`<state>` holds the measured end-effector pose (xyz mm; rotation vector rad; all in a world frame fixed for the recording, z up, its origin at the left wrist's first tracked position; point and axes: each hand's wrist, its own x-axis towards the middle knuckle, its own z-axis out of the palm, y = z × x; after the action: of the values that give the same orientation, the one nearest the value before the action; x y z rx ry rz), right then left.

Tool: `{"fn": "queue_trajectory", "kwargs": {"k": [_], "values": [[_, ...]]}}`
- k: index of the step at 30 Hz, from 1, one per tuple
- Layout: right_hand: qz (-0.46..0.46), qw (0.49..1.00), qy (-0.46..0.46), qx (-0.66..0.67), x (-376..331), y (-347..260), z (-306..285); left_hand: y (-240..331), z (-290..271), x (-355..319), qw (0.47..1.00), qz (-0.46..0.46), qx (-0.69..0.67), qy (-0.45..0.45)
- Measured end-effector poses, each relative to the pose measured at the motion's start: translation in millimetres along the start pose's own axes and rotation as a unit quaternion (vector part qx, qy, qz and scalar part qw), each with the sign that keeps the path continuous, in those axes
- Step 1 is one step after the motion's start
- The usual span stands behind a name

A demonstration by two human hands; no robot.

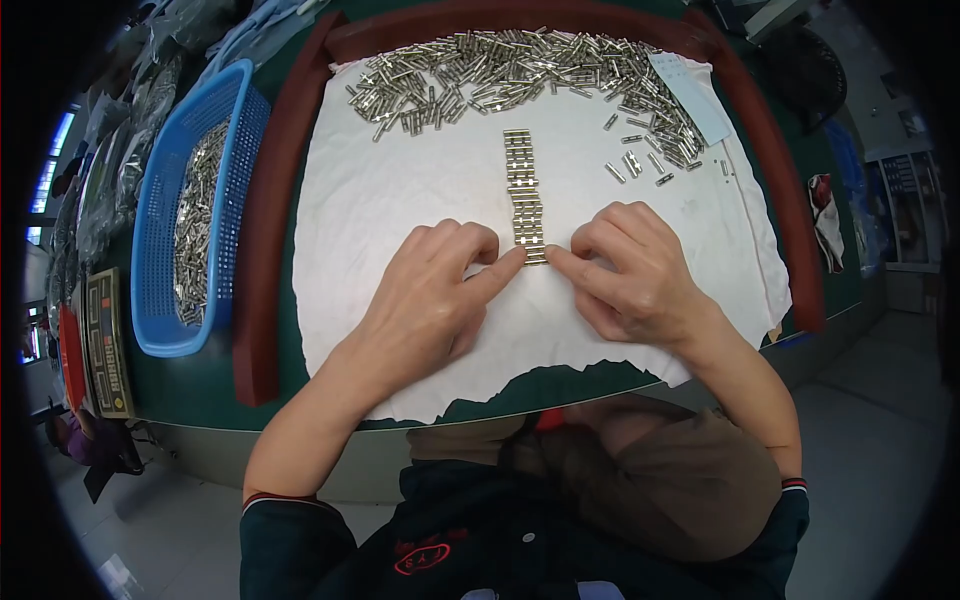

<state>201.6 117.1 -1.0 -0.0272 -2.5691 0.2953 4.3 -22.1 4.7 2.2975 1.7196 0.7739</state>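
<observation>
A narrow strip of silvery metal links (523, 190) lies on the white cloth (400, 190), running away from me, slightly bent partway along. At its near end, my left hand (425, 290) presses a fingertip against the left edge, the other fingers curled in. From the opposite side my right hand (635, 275) does the same, its fingers also curled. The lowest links sit between the two fingertips. Whether either hand also pinches a loose piece is hidden. Beyond the strip spreads a large pile of loose metal links (510, 65), with several single links (633, 163) scattered to its right.
Dark red wooden rails (258, 250) border the cloth at left, back and right on a green table. A blue basket (150, 230) of small metal parts stands outside the left rail, near a flat box (108, 340). A pale paper slip (692, 98) lies against the pile.
</observation>
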Motion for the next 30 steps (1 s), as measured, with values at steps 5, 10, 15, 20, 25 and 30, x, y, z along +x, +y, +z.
{"fn": "queue_trajectory", "kwargs": {"k": [5, 10, 15, 20, 25, 30], "values": [[-0.005, 1.000, -0.006, 0.001, -0.6, 0.0, 0.1, 0.7, -0.8, -0.2, 1.000, 0.009, 0.003, 0.001], [-0.015, 1.000, -0.015, 0.010, 1.6, -1.1, -0.6, -0.5, -1.0, -1.8, 1.000, 0.014, -0.001, 0.008], [-0.004, 1.000, -0.008, 0.009, -0.5, -1.2, 0.0, -1.1, -0.9, 0.2, 1.000, 0.030, 0.006, 0.006], [0.004, 1.000, -0.005, 0.019, -0.3, -1.1, 1.6, -0.9, -1.6, 0.5, 0.999, 0.033, 0.002, 0.009], [-0.020, 0.999, -0.028, 0.028, 0.9, -1.2, -2.5, -0.2, -0.9, 0.1, 0.999, 0.043, 0.003, 0.012], [-0.010, 1.000, -0.007, 0.022, -0.8, -0.8, -1.3, 0.5, -0.2, -0.1, 0.999, 0.017, -0.008, 0.034]]}}
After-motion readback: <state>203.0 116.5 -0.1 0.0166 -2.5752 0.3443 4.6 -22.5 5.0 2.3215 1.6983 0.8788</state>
